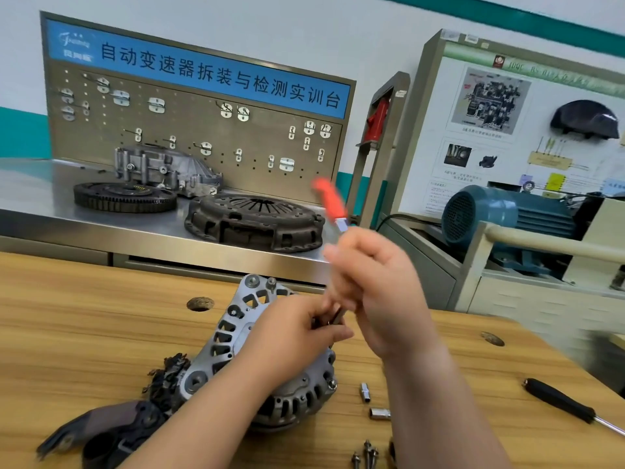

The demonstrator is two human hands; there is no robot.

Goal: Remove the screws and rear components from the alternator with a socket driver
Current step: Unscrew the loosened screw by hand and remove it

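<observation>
The grey alternator (236, 336) lies on the wooden bench (84, 326), rear face up. My right hand (382, 286) grips the shaft of a socket driver with a red handle (329, 198), tilted up and away and blurred by motion. My left hand (297, 330) sits over the alternator's rear and pinches the driver's lower tip, which is mostly hidden by the fingers. A black plastic cover (101, 434) and a dark tangled part (165, 374) lie to the alternator's left.
Two sockets (372, 402) and several loose screws (367, 453) lie on the bench to the right. A black-handled screwdriver (568, 406) rests at far right. Behind stand a steel table with a clutch cover (253, 220), a flywheel (125, 196) and a pegboard.
</observation>
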